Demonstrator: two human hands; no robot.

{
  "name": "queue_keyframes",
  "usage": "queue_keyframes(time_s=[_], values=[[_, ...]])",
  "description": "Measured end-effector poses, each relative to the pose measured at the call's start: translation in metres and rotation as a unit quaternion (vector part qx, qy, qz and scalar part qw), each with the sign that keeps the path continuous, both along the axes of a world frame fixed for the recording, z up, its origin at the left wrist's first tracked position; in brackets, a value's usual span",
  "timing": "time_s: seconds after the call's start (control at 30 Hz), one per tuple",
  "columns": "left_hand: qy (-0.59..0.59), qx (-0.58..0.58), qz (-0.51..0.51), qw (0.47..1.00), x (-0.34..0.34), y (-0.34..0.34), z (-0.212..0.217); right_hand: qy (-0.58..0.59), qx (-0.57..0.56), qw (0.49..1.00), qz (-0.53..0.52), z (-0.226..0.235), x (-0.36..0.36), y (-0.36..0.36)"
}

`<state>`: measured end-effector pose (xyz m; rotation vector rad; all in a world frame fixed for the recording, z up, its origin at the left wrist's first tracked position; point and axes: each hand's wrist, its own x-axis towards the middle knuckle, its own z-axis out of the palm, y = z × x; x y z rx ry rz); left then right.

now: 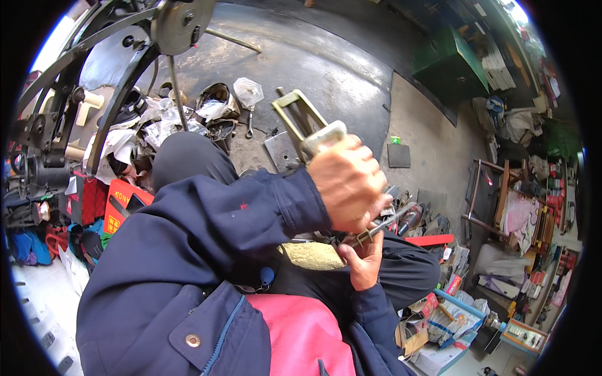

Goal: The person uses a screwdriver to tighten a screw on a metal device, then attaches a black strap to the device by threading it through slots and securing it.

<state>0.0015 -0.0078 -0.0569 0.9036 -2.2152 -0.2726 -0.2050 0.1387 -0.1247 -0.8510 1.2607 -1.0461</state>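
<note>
**Both hands on a metal tool over the lap**

I see my left hand point(348, 182) at the centre of the frame, fingers curled tight around the pale handle of a brass-coloured metal clamp tool point(301, 122) whose forked end sticks up toward the upper middle. My left arm in its dark navy jacket sleeve point(207, 232) crosses the frame from the lower left. Just below, my right hand point(364, 260) comes up from the lower edge, thumb and fingers pinched on a thin dark metal rod point(385, 225) that runs up to the right and touches the underside of the left hand. Between the two hands and my lap lies a dull yellow rounded piece point(313, 255); I cannot tell what it is. In the upper left of the frame stands a black iron machine frame with a round wheel point(179, 25), with crumpled plastic bags point(248, 91) on the grey concrete floor point(326, 62) near it. A red cardboard box point(122, 203) sits at the left, and a green metal cabinet point(448, 62) at the upper right
</note>
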Motion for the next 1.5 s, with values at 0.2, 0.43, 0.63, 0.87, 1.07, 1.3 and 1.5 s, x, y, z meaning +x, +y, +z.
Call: queue_keyframes(time_s=[0.2, 0.43, 0.63, 0.87, 1.07, 1.3, 1.5], values=[[-0.097, 0.011, -0.010, 0.995, 0.007, -0.001, 0.012, 0.296, -0.159, 0.939, -0.070, -0.022, -0.003, -0.024], [-0.162, 0.058, -0.057, 0.983, 0.015, -0.001, 0.030, -0.033, 0.090, 0.993, 0.072, -0.013, -0.041, -0.029], [-0.171, 0.029, -0.063, 0.983, 0.009, -0.004, 0.030, 0.001, 0.132, 0.989, 0.065, -0.027, -0.037, -0.031], [-0.190, 0.011, -0.047, 0.981, 0.003, -0.003, 0.030, 0.063, 0.018, 0.998, -0.011, -0.041, -0.029, -0.038], [-0.197, -0.004, -0.039, 0.980, 0.001, 0.002, 0.031, -0.290, 0.144, 0.945, -0.041, -0.048, -0.041, -0.028], [-0.238, 0.006, -0.047, 0.970, -0.002, 0.002, 0.036, -0.358, 0.247, 0.900, -0.006, -0.063, -0.025, -0.018], [-0.233, 0.023, -0.060, 0.970, 0.000, -0.001, 0.037, -0.404, 0.228, 0.885, -0.041, -0.051, -0.015, -0.017]])
